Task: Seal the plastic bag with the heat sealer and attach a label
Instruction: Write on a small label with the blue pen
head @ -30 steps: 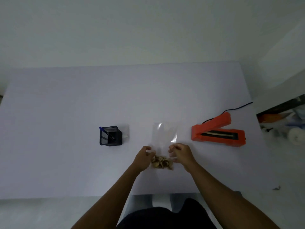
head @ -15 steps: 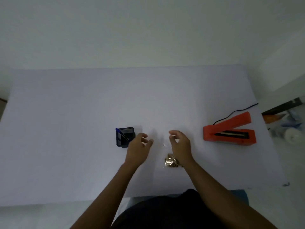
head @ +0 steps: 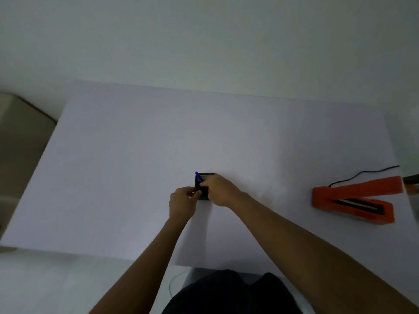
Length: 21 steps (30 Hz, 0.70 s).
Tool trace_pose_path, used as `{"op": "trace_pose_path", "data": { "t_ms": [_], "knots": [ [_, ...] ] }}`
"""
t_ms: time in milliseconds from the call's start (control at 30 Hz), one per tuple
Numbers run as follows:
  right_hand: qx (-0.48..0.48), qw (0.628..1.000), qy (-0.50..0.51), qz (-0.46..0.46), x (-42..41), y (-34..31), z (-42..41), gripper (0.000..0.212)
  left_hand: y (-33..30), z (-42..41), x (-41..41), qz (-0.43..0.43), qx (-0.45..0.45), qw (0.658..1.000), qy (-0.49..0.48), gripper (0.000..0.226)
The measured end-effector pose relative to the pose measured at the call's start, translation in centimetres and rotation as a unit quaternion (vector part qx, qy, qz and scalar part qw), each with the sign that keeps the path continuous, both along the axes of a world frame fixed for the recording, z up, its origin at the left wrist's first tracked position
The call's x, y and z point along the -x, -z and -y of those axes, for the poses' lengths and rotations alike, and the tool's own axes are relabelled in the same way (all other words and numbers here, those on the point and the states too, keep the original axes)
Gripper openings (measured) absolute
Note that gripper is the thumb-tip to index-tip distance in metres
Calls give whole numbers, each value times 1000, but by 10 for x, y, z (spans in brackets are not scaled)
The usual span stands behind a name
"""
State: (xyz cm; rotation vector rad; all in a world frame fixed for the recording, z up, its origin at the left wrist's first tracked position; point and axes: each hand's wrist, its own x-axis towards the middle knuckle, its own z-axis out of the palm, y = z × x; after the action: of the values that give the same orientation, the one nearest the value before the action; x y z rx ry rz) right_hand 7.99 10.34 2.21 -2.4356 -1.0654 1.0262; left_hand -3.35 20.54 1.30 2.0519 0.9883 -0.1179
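both my hands are at the black holder (head: 202, 185): left hand (head: 182, 203) curled at its side, right hand (head: 218, 189) reaching in; grips unclear. the plastic bag is out of view. risk: tipping the holder and its blue pen (head: 199, 176). orange heat sealer (head: 353, 198) sits well right, lid raised.

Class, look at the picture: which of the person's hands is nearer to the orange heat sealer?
Right. The right hand is at the black pen holder, on its sealer side; the left hand is on the holder's far side from the heat sealer.
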Motion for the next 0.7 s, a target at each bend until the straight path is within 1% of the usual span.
{"op": "trace_pose_path", "data": {
  "t_ms": [67, 133, 167, 233, 300, 367, 433, 500, 533, 567, 600, 667, 700],
  "knots": [
    [31, 999, -38, 12, 1, 5, -5, 24, 2, -1, -2, -4, 12, 1000, -2, 20],
    [30, 998, -47, 19, 0, 10, -6, 21, 3, -3, -4, -13, 24, 1000, -15, 20],
    [9, 999, -35, 22, 0, 11, -5, 20, 2, -4, -5, -15, 26, 999, -21, 21],
    [-82, 996, 14, 28, 1, 11, 1, 21, 1, -7, -5, -10, 27, 999, -33, 24],
    [-182, 979, 83, 31, 7, 2, 12, 36, -2, -13, -3, -2, 24, 999, -38, 26],
    [-271, 944, 186, 4, 13, -14, 27, 52, -2, -21, 2, -2, 15, 999, -41, 25],
    [-337, 883, 323, -49, 17, -26, 42, 60, 0, -32, 8, -10, -1, 999, -45, 27],
    [-368, 791, 465, -149, 19, -33, 55, 52, 3, -41, 14, -17, -23, 999, -43, 29],
    [-369, 753, 509, -193, 20, -33, 62, 44, 4, -44, 17, -19, -31, 998, -42, 29],
    [-362, 736, 531, -212, 22, -32, 69, 35, 5, -47, 19, -21, -34, 998, -43, 28],
    [-349, 735, 538, -220, 25, -31, 74, 26, 5, -48, 21, -24, -36, 998, -42, 27],
    [-340, 744, 531, -222, 32, -27, 83, 2, 4, -49, 24, -29, -30, 998, -39, 23],
    [-330, 746, 533, -224, 36, -26, 84, 14, 2, -49, 25, -29, -32, 998, -37, 22]
  ]
}}
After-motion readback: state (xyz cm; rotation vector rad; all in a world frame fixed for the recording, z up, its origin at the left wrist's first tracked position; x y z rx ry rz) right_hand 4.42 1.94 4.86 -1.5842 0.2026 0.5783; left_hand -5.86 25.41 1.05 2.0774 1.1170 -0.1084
